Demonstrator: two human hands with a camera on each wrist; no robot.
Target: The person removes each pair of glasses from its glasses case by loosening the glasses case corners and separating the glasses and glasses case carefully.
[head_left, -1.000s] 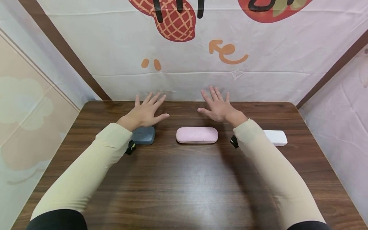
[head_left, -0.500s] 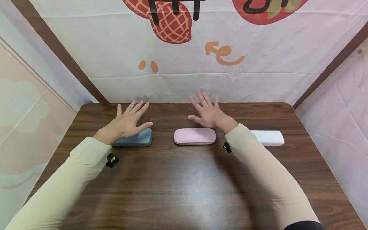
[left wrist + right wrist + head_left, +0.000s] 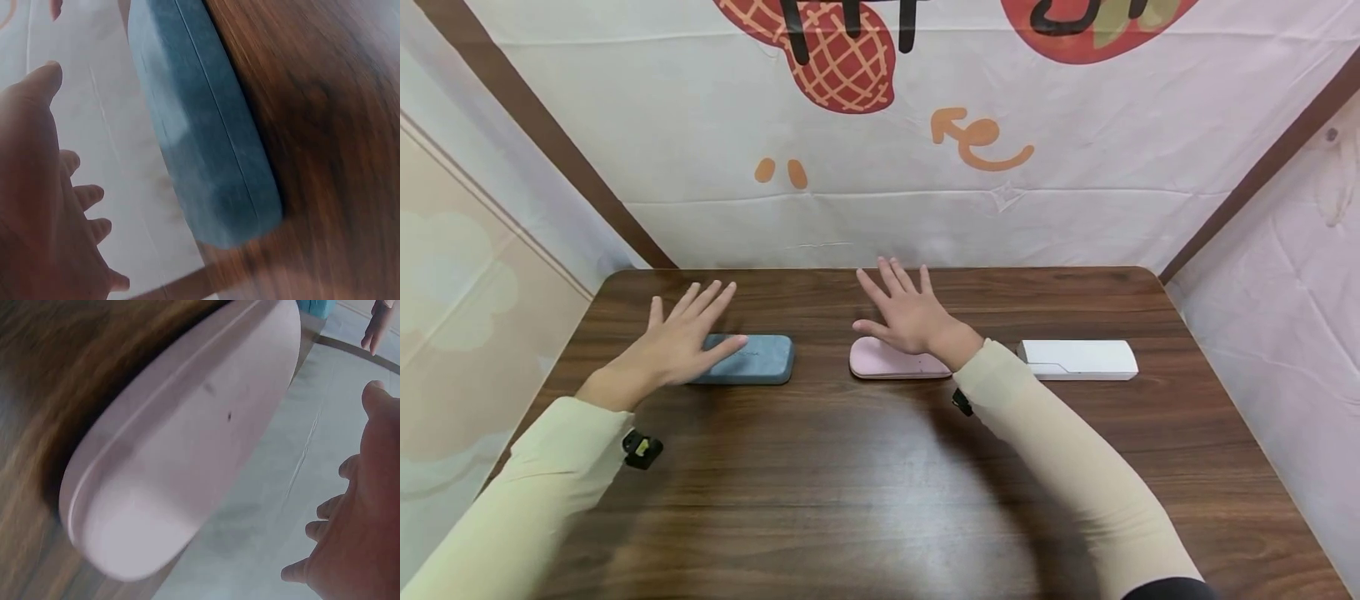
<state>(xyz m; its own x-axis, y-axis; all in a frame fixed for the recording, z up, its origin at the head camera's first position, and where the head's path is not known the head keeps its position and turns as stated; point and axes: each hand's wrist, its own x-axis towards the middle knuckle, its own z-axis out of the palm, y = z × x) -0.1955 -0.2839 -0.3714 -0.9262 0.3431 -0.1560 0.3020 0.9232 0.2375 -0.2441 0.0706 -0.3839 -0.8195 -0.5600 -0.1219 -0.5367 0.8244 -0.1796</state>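
The pink case [image 3: 876, 360] lies on the worktop [image 3: 835, 475], the blue case [image 3: 763, 360] to its left, the white case [image 3: 1078, 358] to its right. Fingers spread, the right hand [image 3: 913, 318] hovers over the pink case; the left hand [image 3: 676, 343], likewise spread, hovers left of it, by the blue case.

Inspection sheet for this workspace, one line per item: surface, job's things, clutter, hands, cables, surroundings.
Surface: dark wood-grain tabletop, soft glare near the middle.
Job's things: blue case and pink case, both closed, lying flat, apart.
Clutter: white case, right of the pink one; otherwise nothing seen.
Hands: left hand over the blue case, right hand over the pink; fingers spread, both holding nothing.
Cables: nothing seen.
Surroundings: white printed backdrop behind, pale side panels left and right.
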